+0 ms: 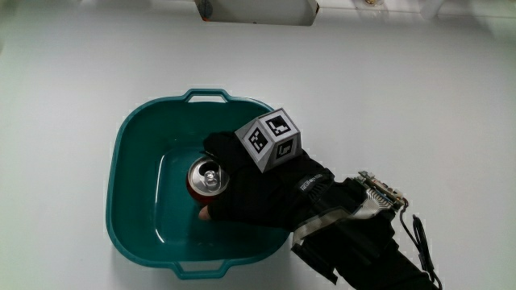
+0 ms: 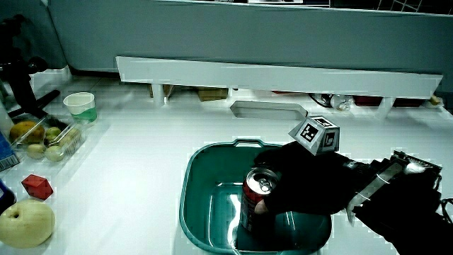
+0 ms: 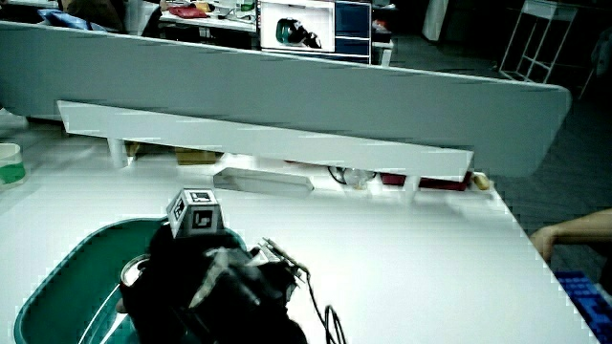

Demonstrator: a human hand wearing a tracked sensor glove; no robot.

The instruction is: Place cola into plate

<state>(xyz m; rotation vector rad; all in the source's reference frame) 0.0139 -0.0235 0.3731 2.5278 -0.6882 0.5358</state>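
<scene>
Looking at this one, we'd say the job is nearly wrapped up. The red aluminium cola can with the silver pull-tab top (image 1: 207,179) is standing upright inside the teal plastic basin with two moulded handles (image 1: 133,145), which is what passes for the plate here. In a side view the can (image 2: 256,198) looks like it's sitting on the basin floor or very close to it, but we can't quite tell whether it's fully resting.

The black-gloved hand with the patterned cube on its back (image 1: 258,189) is over the basin and wrapped around the side of the can, fingers curled on it, with a bare fingertip showing just under the can in the main view. So what's left, by our reckoning, is just letting go and lifting the hand clear without tipping the can.

On labels: we can't read any brand on the can, the hand covers most of its side. There's a small line of white lettering on the glove near the wrist, too tiny to make out. The cube (image 2: 318,136) only shows black-and-white marker patterns, no words. Elsewhere on the table a white cup with a green band (image 2: 79,106) has nothing readable either.
</scene>
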